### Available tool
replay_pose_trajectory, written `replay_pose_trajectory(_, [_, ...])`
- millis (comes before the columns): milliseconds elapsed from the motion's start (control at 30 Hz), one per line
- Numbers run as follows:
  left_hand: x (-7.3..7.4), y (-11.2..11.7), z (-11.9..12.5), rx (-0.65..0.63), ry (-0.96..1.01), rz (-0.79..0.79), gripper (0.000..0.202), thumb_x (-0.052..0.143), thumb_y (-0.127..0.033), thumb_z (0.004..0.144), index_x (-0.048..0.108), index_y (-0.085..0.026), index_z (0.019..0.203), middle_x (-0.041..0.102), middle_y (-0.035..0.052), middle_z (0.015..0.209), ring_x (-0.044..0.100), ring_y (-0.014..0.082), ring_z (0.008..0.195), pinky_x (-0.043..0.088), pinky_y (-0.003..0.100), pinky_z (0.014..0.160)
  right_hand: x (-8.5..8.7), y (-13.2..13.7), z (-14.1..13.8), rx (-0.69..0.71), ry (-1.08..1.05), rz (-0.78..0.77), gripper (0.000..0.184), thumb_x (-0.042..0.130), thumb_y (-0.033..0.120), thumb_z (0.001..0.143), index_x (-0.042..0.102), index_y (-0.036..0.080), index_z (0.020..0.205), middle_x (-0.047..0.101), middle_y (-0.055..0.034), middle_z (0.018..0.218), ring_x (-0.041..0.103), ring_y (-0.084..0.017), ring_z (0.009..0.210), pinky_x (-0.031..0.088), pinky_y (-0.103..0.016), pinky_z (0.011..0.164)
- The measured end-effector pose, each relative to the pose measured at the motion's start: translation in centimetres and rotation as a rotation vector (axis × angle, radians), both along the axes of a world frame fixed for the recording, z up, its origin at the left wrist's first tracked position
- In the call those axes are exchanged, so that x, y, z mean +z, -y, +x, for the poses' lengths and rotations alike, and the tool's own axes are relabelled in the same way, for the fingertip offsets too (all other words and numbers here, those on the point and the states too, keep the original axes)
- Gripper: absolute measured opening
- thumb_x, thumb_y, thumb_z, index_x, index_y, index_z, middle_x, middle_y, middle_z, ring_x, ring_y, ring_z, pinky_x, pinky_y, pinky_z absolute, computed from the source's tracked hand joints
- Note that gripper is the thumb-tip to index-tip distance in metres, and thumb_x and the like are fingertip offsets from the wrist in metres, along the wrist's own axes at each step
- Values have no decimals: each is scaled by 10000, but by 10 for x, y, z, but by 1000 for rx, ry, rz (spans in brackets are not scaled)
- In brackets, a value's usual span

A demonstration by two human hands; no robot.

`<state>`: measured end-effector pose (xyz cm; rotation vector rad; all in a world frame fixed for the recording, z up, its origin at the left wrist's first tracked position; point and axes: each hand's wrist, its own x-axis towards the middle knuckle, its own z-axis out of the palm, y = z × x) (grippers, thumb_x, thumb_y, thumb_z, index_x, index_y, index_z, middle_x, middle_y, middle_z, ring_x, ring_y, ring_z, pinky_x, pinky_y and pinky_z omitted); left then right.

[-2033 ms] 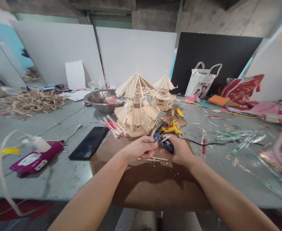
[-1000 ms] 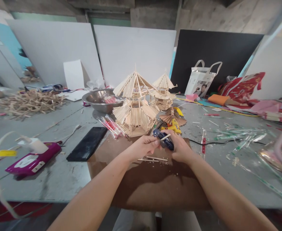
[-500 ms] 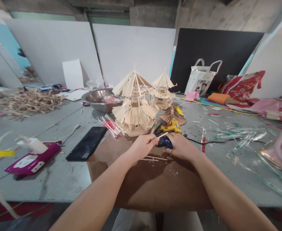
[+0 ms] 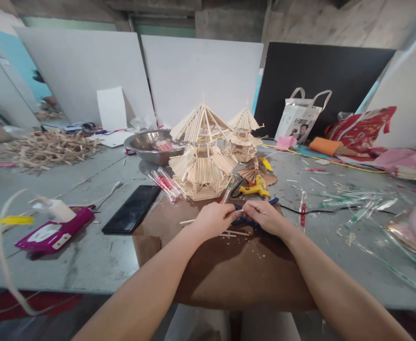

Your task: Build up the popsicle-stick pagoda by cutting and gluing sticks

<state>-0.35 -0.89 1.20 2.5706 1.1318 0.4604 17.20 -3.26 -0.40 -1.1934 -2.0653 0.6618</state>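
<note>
My left hand [image 4: 216, 219] is closed in a pinch on a thin wooden stick [image 4: 187, 221], which pokes out to the left behind it. Close to its right, my right hand [image 4: 264, 216] is pinched on the stick's other end, fingertips almost touching the left ones. Under and behind the hands lies a blue-handled hand tool [image 4: 245, 221], partly covered; its jaws are hidden. Cut sticks [image 4: 234, 233] and small crumbs rest on the brown board [image 4: 243, 279] below. A stick-built pavilion model [image 4: 208, 170] stands just beyond the hands.
A yellow glue gun [image 4: 255, 188] lies behind my right hand. A smaller pavilion [image 4: 243, 137] and metal bowl [image 4: 147, 154] stand farther back. Left are a phone [image 4: 131, 208] and purple power strip [image 4: 57, 229]; plastic wrappers [image 4: 360, 199] litter the right.
My right hand has left the blue-handled tool and come to the stick's end. The stick has shifted left through my left hand. The view has turned slightly left.
</note>
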Motion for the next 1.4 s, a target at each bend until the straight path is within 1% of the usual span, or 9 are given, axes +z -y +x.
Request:
replay_pose_trajectory(167, [0,2,0,-100,71,-77,404,299,-463,789,530,-171,631,442,-25,520,385,91,506,241,191,466,-2,0,-4,36,-148,-125,379,340,445,805,445,160,579,382,37,521,345,-72,489,270,-206,466])
replay_pose_trajectory(467, [-1,2,1,-181,253,-252,408,327,-456,776,364,-147,513,261,-47,495,258,65,490,201,184,430,5,5,-9,45,-293,-216,383,327,407,815,326,178,507,291,55,477,249,-65,454,211,-228,448])
replay_pose_trajectory(633, [2,3,1,-172,291,-301,390,357,-445,765,347,-148,513,260,-46,498,244,62,484,190,184,422,1,6,-13,69,-477,-318,376,382,406,792,344,180,494,271,62,448,224,-62,426,174,-235,423])
replay_pose_trajectory(800, [7,7,3,-212,396,-406,365,351,-424,774,371,-147,538,287,-43,506,261,62,482,213,183,431,0,7,-18,145,-802,-487,383,400,420,782,344,181,487,222,74,421,173,-54,386,113,-234,398])
replay_pose_trajectory(967, [5,5,4,-195,415,-384,367,356,-424,772,381,-143,537,296,-41,505,267,64,488,214,187,438,-1,5,-21,131,-916,-523,375,459,409,756,372,166,484,227,77,422,172,-39,370,90,-220,385])
replay_pose_trajectory(1033, [2,3,5,-181,412,-351,378,344,-435,775,376,-144,536,292,-42,509,270,66,494,215,187,443,-3,4,-24,95,-940,-508,381,463,413,752,369,165,479,226,78,425,166,-37,369,90,-215,381])
replay_pose_trajectory(1233, [-2,-1,6,-122,324,-179,423,294,-465,789,430,-143,552,321,-39,506,301,74,498,244,193,466,-11,3,-31,-70,-927,-328,384,441,443,755,362,179,488,199,78,429,166,-52,381,117,-214,374])
replay_pose_trajectory(1300, [-2,-1,5,-72,256,-106,437,278,-472,792,474,-148,573,380,-26,511,350,86,503,264,196,476,-12,3,-30,-146,-815,-200,382,442,447,754,374,177,492,248,67,438,216,-58,400,156,-217,385])
replay_pose_trajectory(1400, [-3,-2,3,75,81,-18,435,284,-492,779,543,-173,636,481,8,555,442,119,533,303,211,505,-10,3,-23,-265,-700,4,361,443,432,762,402,173,515,324,52,472,280,-62,437,199,-218,412])
